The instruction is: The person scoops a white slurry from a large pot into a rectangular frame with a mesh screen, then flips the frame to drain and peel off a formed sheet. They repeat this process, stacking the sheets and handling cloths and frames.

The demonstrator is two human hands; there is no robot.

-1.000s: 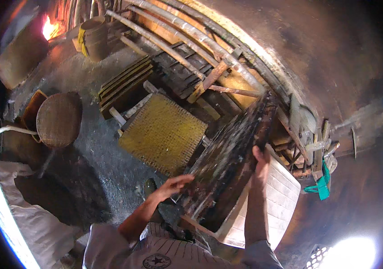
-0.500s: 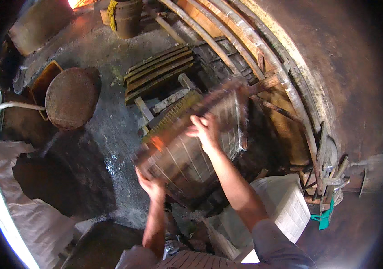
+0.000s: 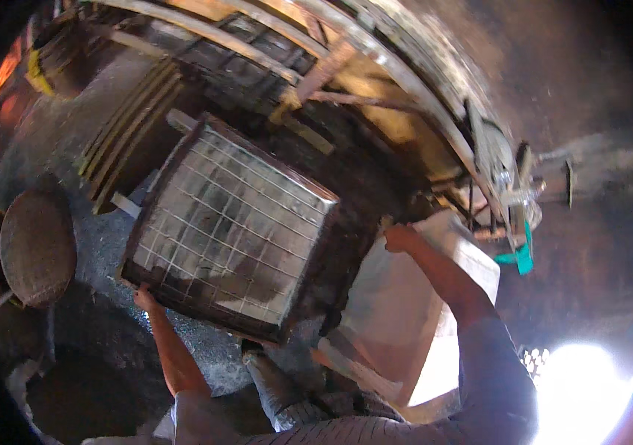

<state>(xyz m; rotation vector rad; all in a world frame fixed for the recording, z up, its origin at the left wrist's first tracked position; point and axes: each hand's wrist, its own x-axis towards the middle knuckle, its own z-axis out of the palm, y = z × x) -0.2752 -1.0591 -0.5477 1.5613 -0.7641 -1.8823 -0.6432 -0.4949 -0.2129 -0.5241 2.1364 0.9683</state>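
Observation:
A square, dark-framed tray (image 3: 227, 230) with a light grid across it lies flat before me, over wooden pieces. My left hand (image 3: 143, 297) grips its lower left corner. My right hand (image 3: 398, 239) is off the frame, to its right, with fingers curled at a small pale thing by the top of a white, cloth-like covered block (image 3: 390, 304); what it holds is too small to make out. Any yellow mesh beneath the tray is hidden.
Stacked slatted boards (image 3: 131, 126) stand behind left. Bent poles and timber (image 3: 346, 59) line the back. At left are a round woven tray (image 3: 38, 248) and a bucket (image 3: 64, 55) near a fire (image 3: 1, 74). A green item (image 3: 520, 256) hangs at right.
The tilted tray has come down flat over where the yellow mesh showed, grid up. My right hand has left it and moved right; my left hand stays on it, further left in view.

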